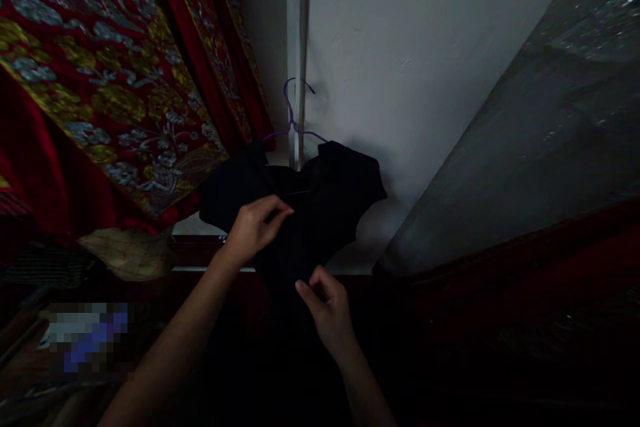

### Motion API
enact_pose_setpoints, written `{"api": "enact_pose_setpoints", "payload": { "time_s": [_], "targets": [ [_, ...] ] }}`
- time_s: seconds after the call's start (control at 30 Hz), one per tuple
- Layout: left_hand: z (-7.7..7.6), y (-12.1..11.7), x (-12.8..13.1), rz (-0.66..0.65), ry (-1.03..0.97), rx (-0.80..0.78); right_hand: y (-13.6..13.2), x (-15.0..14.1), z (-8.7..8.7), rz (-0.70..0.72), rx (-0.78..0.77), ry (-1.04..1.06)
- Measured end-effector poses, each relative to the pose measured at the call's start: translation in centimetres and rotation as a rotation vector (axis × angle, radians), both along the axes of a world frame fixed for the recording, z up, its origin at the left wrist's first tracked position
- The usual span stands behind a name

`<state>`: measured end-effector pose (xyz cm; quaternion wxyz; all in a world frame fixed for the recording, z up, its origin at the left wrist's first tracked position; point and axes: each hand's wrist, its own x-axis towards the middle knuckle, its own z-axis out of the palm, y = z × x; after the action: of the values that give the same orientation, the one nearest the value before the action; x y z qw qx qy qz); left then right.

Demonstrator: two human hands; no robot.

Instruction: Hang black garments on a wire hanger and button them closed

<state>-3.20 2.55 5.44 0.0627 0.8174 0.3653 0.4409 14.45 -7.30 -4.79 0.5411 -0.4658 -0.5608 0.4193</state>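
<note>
A black short-sleeved garment (335, 207) with an open neckline hangs on a thin purple hanger (313, 134). The hanger's hook is at a pale vertical strip on the wall. My left hand (253, 230) is closed in a pinch on the garment's front edge, just below the neckline. Lower down, my right hand (330, 310) pinches the front of the same garment, thumb against fingers. The garment's lower part fades into deep shadow, so its hem and any fastenings cannot be made out.
Red cloth (120, 93) with gold and silver embroidery hangs at the left. A white wall (400, 47) stands behind the garment. Shiny grey sheeting (545, 120) slopes down on the right, above dark red fabric (575, 247). A beige checked cloth (133, 253) lies at the lower left.
</note>
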Motion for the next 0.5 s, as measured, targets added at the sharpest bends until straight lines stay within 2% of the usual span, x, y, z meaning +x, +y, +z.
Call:
{"api": "enact_pose_setpoints", "payload": {
  "time_s": [0.1, 0.17, 0.3, 0.4, 0.43, 0.5],
  "targets": [
    [3.0, 3.3, -0.6, 0.131, 0.018, 0.118, -1.8, -0.5, -1.9, 0.026, -0.068, 0.006],
    [5.3, 5.0, -0.6, 0.158, 0.056, 0.173, -3.0, -0.3, -3.4, 0.036, -0.103, -0.005],
    [9.9, 6.1, -1.1, 0.216, 0.039, 0.267, -4.3, 1.2, -5.7, 0.088, -0.088, -0.116],
    [12.1, 4.9, -1.6, 0.270, -0.062, 0.306, -3.6, 2.3, -5.4, 0.083, -0.056, -0.153],
    [12.3, 4.3, -1.6, 0.264, -0.068, 0.300, -3.1, 2.6, -4.9, 0.076, -0.045, -0.156],
    [11.8, 3.2, -1.5, 0.205, -0.008, 0.262, -1.9, 3.0, -3.4, 0.119, -0.039, -0.189]
  ]
}}
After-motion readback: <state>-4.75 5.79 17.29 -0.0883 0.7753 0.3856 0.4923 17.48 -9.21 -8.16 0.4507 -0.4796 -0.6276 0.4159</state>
